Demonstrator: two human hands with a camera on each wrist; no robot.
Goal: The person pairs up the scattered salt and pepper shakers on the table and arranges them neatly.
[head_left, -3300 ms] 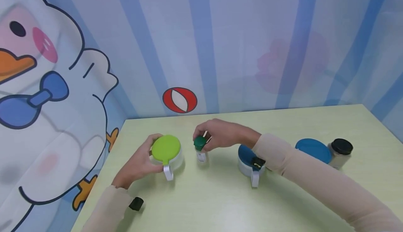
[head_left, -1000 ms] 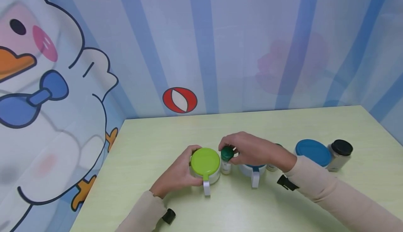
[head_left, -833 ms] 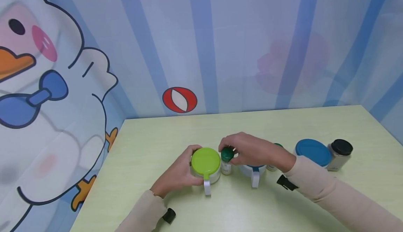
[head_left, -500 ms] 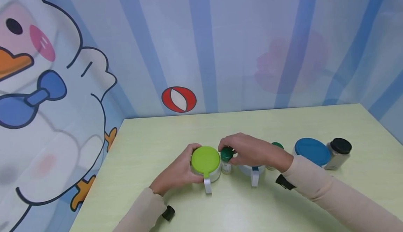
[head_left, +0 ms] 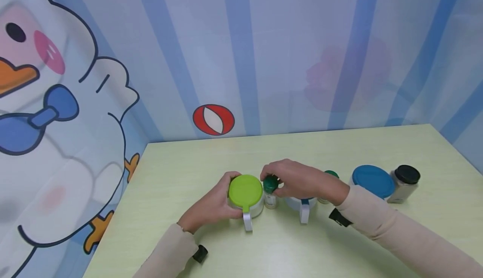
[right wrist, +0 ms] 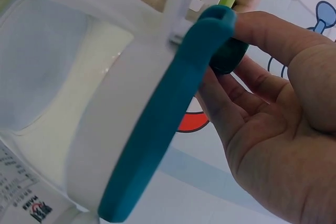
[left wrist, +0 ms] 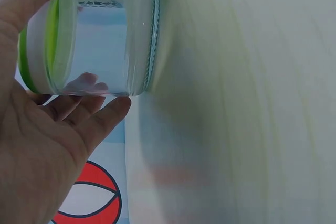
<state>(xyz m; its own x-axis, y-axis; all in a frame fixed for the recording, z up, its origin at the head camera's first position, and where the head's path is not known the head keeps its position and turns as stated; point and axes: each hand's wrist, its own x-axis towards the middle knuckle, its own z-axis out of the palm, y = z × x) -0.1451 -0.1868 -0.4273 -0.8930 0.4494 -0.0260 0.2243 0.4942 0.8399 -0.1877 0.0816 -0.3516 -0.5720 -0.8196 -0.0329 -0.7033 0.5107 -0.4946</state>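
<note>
My left hand (head_left: 207,206) grips a clear glass jar (head_left: 246,190) with a lime-green lid and a white handle facing me. In the left wrist view, thumb and fingers wrap the jar (left wrist: 100,45) from both sides, its base close to the table. My right hand (head_left: 296,180) pinches the dark green cap of a small seasoning bottle (head_left: 270,184), which stands upright right beside the lime-lidded jar. Under that hand is a blue-lidded jar with a white handle (head_left: 304,213), partly hidden; its teal lid (right wrist: 157,124) fills much of the right wrist view.
Behind the right wrist, another green-capped bottle (head_left: 332,173) shows in part. Farther right stand a wide blue-lidded container (head_left: 373,181) and a square black-capped jar (head_left: 406,179). A printed cloth wall (head_left: 279,60) borders the pale table (head_left: 196,160) at the back.
Since the earliest frame, the left hand has carried the lime-lidded jar right, and the right hand has brought the green-capped bottle right, beside it. Over the last second both hands stay nearly still.
</note>
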